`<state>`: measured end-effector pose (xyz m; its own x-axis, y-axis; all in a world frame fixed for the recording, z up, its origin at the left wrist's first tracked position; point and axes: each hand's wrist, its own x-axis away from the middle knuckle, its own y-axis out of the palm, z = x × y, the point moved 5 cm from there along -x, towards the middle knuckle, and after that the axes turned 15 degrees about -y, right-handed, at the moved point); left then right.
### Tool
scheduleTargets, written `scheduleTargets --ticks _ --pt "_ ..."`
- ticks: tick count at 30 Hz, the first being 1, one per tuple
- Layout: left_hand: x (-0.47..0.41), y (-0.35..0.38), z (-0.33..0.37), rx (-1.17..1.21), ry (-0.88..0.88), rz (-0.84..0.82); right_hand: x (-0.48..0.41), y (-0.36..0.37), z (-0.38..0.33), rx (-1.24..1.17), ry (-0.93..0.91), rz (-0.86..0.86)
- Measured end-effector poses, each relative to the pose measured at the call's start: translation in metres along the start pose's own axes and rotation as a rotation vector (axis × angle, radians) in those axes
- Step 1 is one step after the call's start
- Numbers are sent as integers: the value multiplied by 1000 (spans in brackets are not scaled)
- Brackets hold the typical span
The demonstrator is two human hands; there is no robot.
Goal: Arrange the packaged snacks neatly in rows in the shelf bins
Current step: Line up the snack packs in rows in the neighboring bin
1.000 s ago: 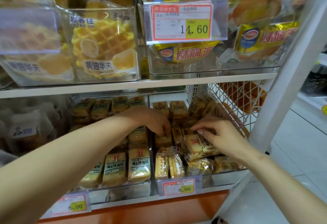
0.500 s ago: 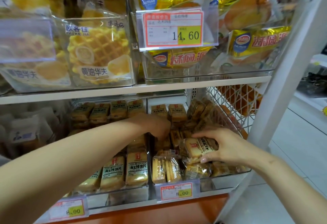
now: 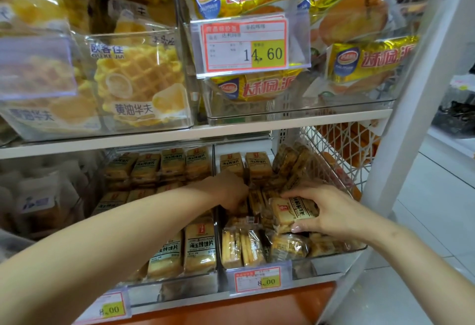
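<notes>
Your right hand (image 3: pixel 331 211) grips 1 snack pack (image 3: pixel 290 211) over the jumble at the right side of the right bin (image 3: pixel 331 260), so stand it label-forward against the left-wall row, where I cannot tell what your left hand (image 3: pixel 226 191) holds.

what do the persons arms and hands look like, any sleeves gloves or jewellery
Both arms are bare as far as the view shows: no sleeve on the left arm or the right arm. The left hand and the right hand wear no gloves, and no watch, bracelet or ring shows on the parts in view.
</notes>
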<state>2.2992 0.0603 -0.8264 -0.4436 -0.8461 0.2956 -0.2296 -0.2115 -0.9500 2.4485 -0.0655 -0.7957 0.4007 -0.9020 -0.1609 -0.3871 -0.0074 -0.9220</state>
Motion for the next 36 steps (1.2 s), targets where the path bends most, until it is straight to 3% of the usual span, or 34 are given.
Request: scheduleTargets --ticks 8,11,14,20,29,36 --pt "10 -2 6 -15 191 -331 0 1 1 -5 4 -24" --pt "4 1 8 -156 198 -250 0 1 1 -21 11 -19" --pt "-1 -6 3 -136 190 -192 0 2 3 -28 10 -17" --pt "10 2 5 -79 197 -339 1 3 5 -22 -1 -15" --pt "21 -5 16 -316 222 -233 4 -4 6 10 2 35" --pt "25 -2 14 -310 210 -206 -1 4 2 66 -2 -17"
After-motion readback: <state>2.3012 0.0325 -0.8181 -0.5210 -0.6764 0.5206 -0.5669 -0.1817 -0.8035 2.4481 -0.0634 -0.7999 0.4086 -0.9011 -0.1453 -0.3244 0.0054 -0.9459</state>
